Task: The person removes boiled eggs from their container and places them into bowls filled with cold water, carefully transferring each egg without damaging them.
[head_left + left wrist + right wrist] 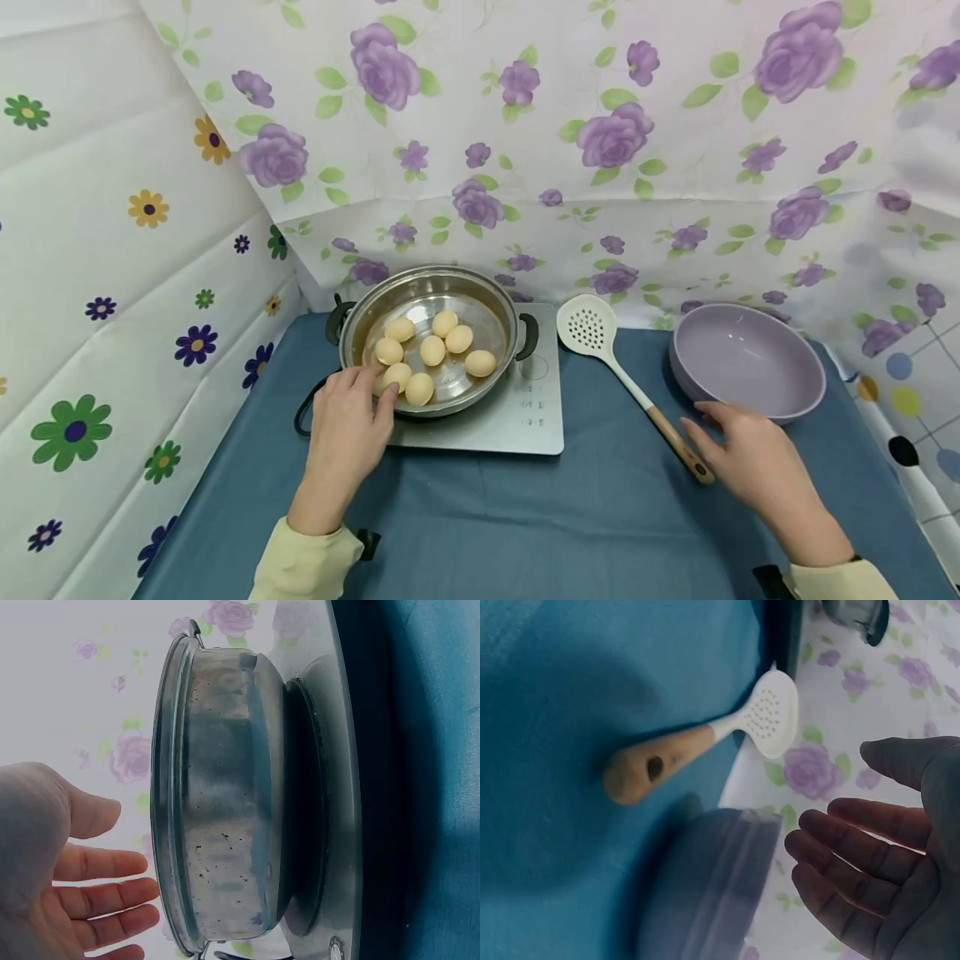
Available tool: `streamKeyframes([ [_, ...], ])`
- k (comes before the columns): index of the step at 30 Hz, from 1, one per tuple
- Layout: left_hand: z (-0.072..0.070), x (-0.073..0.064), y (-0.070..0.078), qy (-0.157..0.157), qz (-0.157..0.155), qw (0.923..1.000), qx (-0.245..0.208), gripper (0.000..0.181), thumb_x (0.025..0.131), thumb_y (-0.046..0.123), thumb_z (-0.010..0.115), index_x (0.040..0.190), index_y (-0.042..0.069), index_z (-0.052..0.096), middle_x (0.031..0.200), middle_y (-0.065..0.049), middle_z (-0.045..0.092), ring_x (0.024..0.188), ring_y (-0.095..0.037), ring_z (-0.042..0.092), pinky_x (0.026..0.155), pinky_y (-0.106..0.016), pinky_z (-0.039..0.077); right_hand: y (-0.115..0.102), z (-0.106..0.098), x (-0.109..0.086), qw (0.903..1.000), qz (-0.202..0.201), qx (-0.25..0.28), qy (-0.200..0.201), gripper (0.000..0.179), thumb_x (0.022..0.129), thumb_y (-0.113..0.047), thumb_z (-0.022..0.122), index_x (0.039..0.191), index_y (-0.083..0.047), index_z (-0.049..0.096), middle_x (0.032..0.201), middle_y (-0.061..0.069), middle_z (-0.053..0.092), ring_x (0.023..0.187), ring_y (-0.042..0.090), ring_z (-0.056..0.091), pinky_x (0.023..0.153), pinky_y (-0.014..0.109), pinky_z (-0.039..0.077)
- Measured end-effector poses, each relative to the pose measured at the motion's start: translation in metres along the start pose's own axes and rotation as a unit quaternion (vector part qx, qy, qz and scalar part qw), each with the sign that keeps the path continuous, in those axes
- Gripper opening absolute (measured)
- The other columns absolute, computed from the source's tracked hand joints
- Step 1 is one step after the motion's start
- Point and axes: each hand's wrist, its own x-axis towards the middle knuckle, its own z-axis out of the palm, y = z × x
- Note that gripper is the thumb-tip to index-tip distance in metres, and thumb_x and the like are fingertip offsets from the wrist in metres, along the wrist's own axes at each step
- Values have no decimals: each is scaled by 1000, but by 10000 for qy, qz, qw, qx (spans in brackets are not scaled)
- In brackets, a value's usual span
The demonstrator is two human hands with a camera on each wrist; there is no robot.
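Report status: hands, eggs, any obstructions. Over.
Left hand open at pot rim. Right hand open near purple bowl, empty. Eggs inside pot. Skimmer between pot and bowl, possibly in the way.

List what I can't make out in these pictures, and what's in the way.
- Eggs: left wrist view, hidden behind the wall of the pot.
- Markings on the hotplate: head view, too small to read.
- Hotplate's surface under the pot: head view, hidden by the pot.
- Bowl: right wrist view, cut off by the bottom edge.
- Left hand: left wrist view, cut off by the left edge.
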Motion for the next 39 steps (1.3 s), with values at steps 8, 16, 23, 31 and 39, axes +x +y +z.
streamKeyframes([
  [8, 2, 2, 1, 156, 88, 9998, 75, 36, 89, 34, 60, 106, 3, 67, 101, -14, 65, 99, -34, 56, 90, -52, 39, 1, 25, 8, 9976, -56, -257, -644, 39, 85, -42, 64, 101, -7, 69, 85, 8, 68, 71, 23, 61, 62, 44, 47],
  [16, 4, 3, -3, 276, 244, 9991, 204, 33, 88, 32, 62, 101, 3, 69, 95, -15, 67, 89, -34, 60, 81, -50, 45, 11, 51, 12, 9910, 163, -377, -1274, 29, 81, -41, 68, 77, -13, 61, 62, 1, 47, 55, 14, 43, 51, 32, 35],
  [23, 4, 4, -6, 266, 211, 9991, 240, 31, 88, 32, 62, 101, 6, 70, 96, -14, 68, 90, -34, 62, 78, -51, 46, 19, 65, 10, 9911, 103, -513, -1221, 30, 80, -35, 71, 64, -17, 52, 62, 2, 43, 53, 14, 41, 50, 31, 34],
  [31, 2, 4, -6, 317, 141, 9992, 217, 30, 88, 33, 62, 99, 6, 71, 97, -13, 68, 92, -34, 60, 78, -52, 45, 17, 63, 11, 9936, 5, -431, -1045, 22, 82, -22, 68, 66, -14, 54, 60, 1, 46, 50, 14, 43, 48, 31, 36],
  [39, -2, 3, -6, 368, 107, 9991, 197, 30, 87, 33, 62, 99, 7, 70, 99, -13, 68, 97, -34, 59, 85, -55, 42, 13, 57, 13, 9864, 635, 313, -1482, 19, 89, -16, 54, 95, 3, 55, 70, 8, 54, 55, 17, 49, 48, 31, 39],
])
